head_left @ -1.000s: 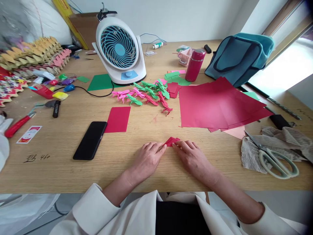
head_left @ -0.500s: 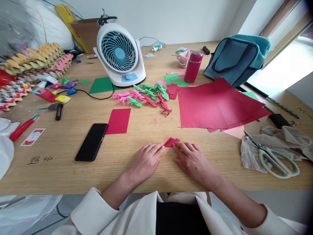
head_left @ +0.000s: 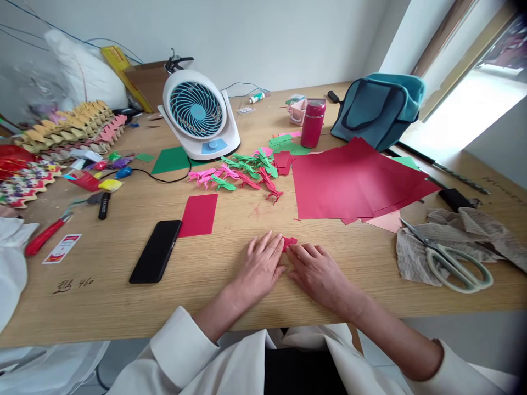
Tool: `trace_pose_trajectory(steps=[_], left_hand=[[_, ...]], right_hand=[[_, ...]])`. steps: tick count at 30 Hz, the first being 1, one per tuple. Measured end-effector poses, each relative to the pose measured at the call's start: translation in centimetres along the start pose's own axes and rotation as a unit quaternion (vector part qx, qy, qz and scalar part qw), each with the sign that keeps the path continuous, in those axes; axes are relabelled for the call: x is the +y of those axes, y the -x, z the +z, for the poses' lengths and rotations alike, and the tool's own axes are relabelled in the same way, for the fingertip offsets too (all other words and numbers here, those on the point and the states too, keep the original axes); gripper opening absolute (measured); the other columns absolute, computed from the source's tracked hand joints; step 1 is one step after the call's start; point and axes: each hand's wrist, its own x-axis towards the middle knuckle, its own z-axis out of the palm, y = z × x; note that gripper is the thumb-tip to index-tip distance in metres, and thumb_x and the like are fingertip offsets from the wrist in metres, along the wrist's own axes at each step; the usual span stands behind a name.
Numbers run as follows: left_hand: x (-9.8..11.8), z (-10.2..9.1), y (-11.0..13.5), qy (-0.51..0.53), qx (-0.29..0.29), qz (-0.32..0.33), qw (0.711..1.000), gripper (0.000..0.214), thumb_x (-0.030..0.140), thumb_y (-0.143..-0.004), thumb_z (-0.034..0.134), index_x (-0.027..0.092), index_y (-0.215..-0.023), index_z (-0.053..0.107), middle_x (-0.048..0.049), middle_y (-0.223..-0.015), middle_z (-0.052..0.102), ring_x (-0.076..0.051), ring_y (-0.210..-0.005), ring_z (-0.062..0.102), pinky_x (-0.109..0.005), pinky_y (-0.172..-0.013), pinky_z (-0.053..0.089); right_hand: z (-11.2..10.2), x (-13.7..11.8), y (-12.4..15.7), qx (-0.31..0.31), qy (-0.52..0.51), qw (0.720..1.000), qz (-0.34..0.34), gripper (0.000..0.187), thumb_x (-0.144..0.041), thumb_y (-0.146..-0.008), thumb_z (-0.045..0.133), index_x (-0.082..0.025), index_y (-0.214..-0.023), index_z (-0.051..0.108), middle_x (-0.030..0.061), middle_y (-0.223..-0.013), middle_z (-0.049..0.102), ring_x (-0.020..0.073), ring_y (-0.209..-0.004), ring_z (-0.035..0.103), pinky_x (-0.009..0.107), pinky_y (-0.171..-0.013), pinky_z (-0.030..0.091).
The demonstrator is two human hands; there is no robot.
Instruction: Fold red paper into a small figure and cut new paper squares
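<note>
Folded red paper [head_left: 290, 242] lies within your grip on the table [head_left: 206, 280]: left hand [head_left: 260, 262] flat over its left end, right hand [head_left: 316, 272] touching its near edge; whether that one pinches, I can't tell.

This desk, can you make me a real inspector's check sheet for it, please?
Surface: wooden desk, with handwriting on it.
Job's things: folded red paper, partly covered.
Clutter: paper figures, large red sheets, phone, bottle; scissors partly on cloth.
Hands: left hand and right hand, both with fingers at the folded red paper.
Cables: black cord beside the fan.
Surroundings: wall behind, bright window at right.
</note>
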Motion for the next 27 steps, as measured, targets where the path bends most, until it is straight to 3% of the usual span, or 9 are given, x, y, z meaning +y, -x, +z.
trace_pose_trajectory(steps=[5,10,21,27], left_hand=[[0.0,0.3,0.3,-0.015,-0.046,-0.012,0.999,0.063,0.042,-0.098,0.041,0.015,-0.152,0.026,-0.0109,-0.159,0.029,-0.032,-0.148,0.020,-0.056,-0.115,0.024],[0.3,-0.1,0.4,-0.014,-0.058,-0.017,0.998,0.061,0.035,-0.098,0.041,0.016,-0.153,0.024,-0.0100,-0.160,0.027,-0.031,-0.148,0.018,-0.057,-0.115,0.024],[0.4,0.8,0.5,-0.017,0.015,-0.016,1.000,0.053,0.027,-0.095,0.044,0.018,-0.147,0.038,-0.0099,-0.154,0.039,-0.032,-0.142,0.033,-0.057,-0.110,0.033],[0.5,1.5,-0.5,-0.054,0.057,-0.013,0.997,0.043,0.013,-0.092,0.046,0.014,-0.135,0.053,-0.0110,-0.143,0.053,-0.033,-0.131,0.048,-0.047,-0.100,0.046]], right_hand=[[0.1,-0.1,0.1,0.009,-0.006,1.000,0.007,0.041,-0.037,-0.097,0.050,-0.009,-0.128,0.054,0.0146,-0.116,0.060,0.0277,-0.098,0.052,0.041,-0.081,0.044],[0.2,-0.6,0.2,0.017,0.001,1.000,0.023,0.040,-0.031,-0.096,0.051,-0.011,-0.131,0.051,0.0156,-0.124,0.058,0.0285,-0.101,0.052,0.041,-0.083,0.043],[1.2,-1.3,-0.1,0.044,-0.032,0.996,0.070,0.037,-0.026,-0.095,0.052,-0.013,-0.129,0.053,0.0151,-0.122,0.058,0.0285,-0.101,0.052,0.042,-0.085,0.044],[0.8,-1.4,0.1,0.077,-0.105,0.988,0.088,0.035,-0.020,-0.094,0.051,-0.017,-0.128,0.054,0.0132,-0.118,0.059,0.0261,-0.102,0.054,0.042,-0.089,0.047]])
